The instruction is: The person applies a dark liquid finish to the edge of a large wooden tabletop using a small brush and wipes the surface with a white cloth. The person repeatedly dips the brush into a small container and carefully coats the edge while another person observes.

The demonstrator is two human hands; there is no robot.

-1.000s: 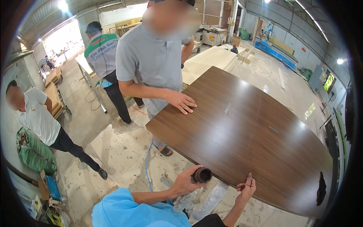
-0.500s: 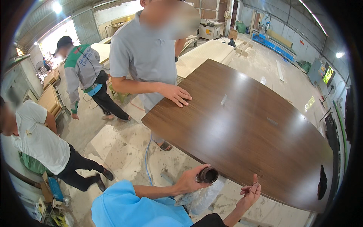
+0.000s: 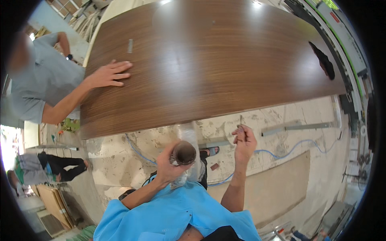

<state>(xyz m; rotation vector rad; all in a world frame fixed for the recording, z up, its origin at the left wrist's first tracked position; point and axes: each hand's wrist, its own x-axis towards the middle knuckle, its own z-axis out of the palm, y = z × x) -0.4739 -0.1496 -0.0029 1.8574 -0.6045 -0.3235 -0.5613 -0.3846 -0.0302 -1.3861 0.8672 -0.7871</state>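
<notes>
Brown wood grain is covering the broad table (image 3: pixel 225 72), whose near edge is running just beyond both of the person's hands. The left hand (image 3: pixel 165 164) is holding a dark, open-mouthed container (image 3: pixel 185 152), its fingers curling part-way shut around the side; the container is sitting in front of the blue shirt (image 3: pixel 161 213), short of the table's edge. The right hand (image 3: pixel 245 144) is hovering well apart from it, fingers bending inward and bunching together; whether they are gripping something small, I cannot tell. 1 co-worker's hand (image 3: pixel 106 76) is resting on the table, fingers spreading below a small grey strip (image 3: pixel 130 45). Clear plastic (image 3: pixel 187 130) is showing just beyond the container, and a blue hose (image 3: pixel 276 157) is snaking across the floor (image 3: pixel 108 160).
</notes>
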